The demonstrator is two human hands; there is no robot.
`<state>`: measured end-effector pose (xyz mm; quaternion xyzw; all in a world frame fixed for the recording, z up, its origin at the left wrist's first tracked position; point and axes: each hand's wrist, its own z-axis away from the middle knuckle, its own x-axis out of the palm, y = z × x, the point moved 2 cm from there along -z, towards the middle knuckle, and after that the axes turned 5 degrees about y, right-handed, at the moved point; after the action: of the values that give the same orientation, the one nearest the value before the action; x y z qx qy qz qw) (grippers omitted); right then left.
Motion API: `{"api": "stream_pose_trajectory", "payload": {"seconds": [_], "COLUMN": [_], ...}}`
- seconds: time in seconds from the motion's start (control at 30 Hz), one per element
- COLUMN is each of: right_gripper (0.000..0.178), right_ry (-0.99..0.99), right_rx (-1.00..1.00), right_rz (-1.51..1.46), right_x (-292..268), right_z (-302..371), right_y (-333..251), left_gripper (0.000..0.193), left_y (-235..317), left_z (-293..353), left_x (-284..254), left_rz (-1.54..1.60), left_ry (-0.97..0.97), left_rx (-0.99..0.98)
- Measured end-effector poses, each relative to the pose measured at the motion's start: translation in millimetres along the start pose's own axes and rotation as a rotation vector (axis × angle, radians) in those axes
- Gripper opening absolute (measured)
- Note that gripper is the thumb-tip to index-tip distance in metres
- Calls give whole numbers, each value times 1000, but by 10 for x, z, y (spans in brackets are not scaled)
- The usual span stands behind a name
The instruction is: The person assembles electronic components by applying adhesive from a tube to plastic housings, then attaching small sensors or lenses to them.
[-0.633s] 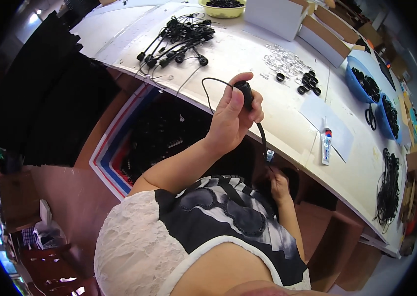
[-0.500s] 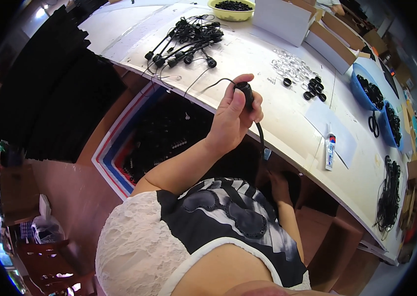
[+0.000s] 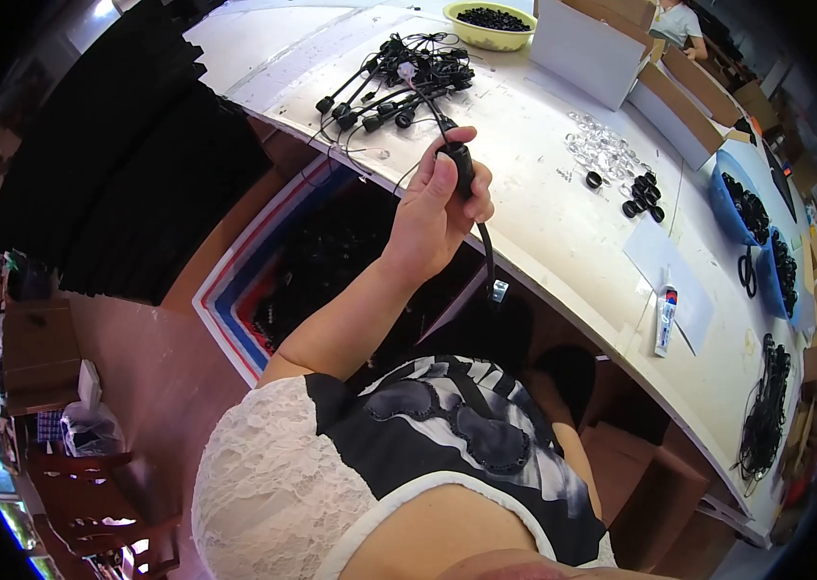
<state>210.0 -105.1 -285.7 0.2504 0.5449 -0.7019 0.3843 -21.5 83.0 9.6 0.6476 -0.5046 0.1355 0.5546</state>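
The left hand (image 3: pixel 439 201) is gripping a black cylindrical connector (image 3: pixel 460 169), fingers wrapped closed, near the edge of the tabletop (image 3: pixel 563 246) — its hanging cable (image 3: pixel 487 251) is risking a snag there. The right hand (image 3: pixel 545 394) is sitting in shadow — I cannot tell its grip.

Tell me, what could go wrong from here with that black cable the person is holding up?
The black cylinder in the left hand has an upper wire overlapping the cable pile in view; if they touch, which I cannot tell, it might tangle.

Its lower cable hangs by the front edge of the white table and could catch there.

Loose black rings lie on the table, so a swinging cable might scatter them.
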Motion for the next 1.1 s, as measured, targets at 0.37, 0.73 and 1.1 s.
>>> {"api": "stream_pose_trajectory", "payload": {"seconds": [0.37, 0.73, 1.1], "right_gripper": [33, 15, 22], "right_ry": [802, 479, 270], "right_rx": [-280, -69, 25], "right_rz": [-475, -720, -400], "right_x": [-2100, -1865, -1881], "right_z": [189, -42, 78], "right_y": [-1802, -1543, -1637], "left_gripper": [43, 52, 16], "left_y": [-1168, -1571, -924], "left_z": [648, 900, 283], "left_x": [-21, -270, -28], "left_rz": [-124, -719, -1334], "left_ry": [-232, -424, -401], "left_rx": [-453, -764, -366]}}
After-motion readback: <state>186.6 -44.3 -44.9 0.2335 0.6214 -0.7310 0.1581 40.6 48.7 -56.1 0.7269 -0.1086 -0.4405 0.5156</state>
